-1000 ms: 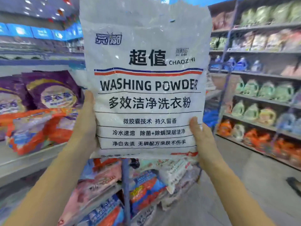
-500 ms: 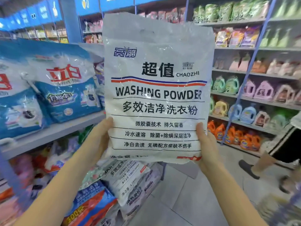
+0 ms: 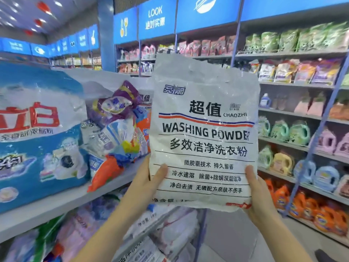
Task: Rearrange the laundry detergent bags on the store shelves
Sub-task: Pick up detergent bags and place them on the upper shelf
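White and crinkled, the plastic washing powder bag (image 3: 204, 133) is upright in the air in front of the person, its printed face turned toward the camera, in the aisle between two runs of shelves. The left hand (image 3: 146, 185) grasps its lower left edge, thumb laid across the front and fingers hidden behind. The right hand (image 3: 261, 195) grasps the lower right edge the same way, thumb on the front. The bag touches no shelf. Just to its left, a grey shelf (image 3: 56, 207) carries a big blue bag (image 3: 37, 138) standing nearest the camera, then a loose heap with a purple bag (image 3: 117, 103) on top and an orange bag (image 3: 105, 173) leaning at the shelf's front edge. Pale bags lie on the lower shelf (image 3: 151, 229) beneath the held bag. Across the aisle on the right, shelves hold rows of pouches and jugs, with orange bottles (image 3: 321, 216) on the bottom row. Blue signs (image 3: 156, 19) run above them.
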The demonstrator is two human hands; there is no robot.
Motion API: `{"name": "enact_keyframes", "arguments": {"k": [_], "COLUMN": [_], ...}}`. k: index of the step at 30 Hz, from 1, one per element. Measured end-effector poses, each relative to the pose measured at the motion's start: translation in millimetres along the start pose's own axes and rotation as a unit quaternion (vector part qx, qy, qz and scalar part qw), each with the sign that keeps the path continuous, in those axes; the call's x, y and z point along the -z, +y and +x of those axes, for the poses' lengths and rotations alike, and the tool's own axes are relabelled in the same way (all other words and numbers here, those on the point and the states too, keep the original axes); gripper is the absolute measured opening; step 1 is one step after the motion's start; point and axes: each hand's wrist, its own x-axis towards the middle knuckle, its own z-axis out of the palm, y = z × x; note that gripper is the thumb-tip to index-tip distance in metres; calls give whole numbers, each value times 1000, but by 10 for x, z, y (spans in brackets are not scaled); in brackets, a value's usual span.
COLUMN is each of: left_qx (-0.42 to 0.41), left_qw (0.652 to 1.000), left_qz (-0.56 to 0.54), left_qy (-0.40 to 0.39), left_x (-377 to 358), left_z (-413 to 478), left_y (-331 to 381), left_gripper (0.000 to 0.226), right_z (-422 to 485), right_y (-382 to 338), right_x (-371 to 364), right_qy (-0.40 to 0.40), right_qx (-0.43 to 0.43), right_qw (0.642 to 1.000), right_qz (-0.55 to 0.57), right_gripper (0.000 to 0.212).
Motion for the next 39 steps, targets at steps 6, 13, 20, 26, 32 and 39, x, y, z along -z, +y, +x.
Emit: {"name": "enact_keyframes", "arguments": {"k": [6,13,20,26,32,39], "left_qx": [0,-1,32,64,37,45], "left_qw": [999,994,986,970,950,949], "left_qz": [28,75,84,81,87,43], "left_qy": [21,83,141,220,296,310], "left_x": [-284,-677,-1063,-1021,-753,-824], "left_z": [747,1553,2264,2689,3062,3302], "left_y": [-201,-531,-812,-954,-649,-676], "left_gripper": [52,65,38,61,25,29], "right_z": [1076,2372,3692,4338,4676,4935], "right_y": [68,349,615,603,249,146], "right_x": [54,206,266,-59,-591,-607], "right_qy": [-20,-71,-136,-224,-320,-331], "right_qx": [-20,-49,-80,-78,-52,-25], "right_qw": [1000,996,987,971,946,943], "right_qz": [7,37,37,23,32,-12], "right_gripper": [43,37,34,35,43,52]}}
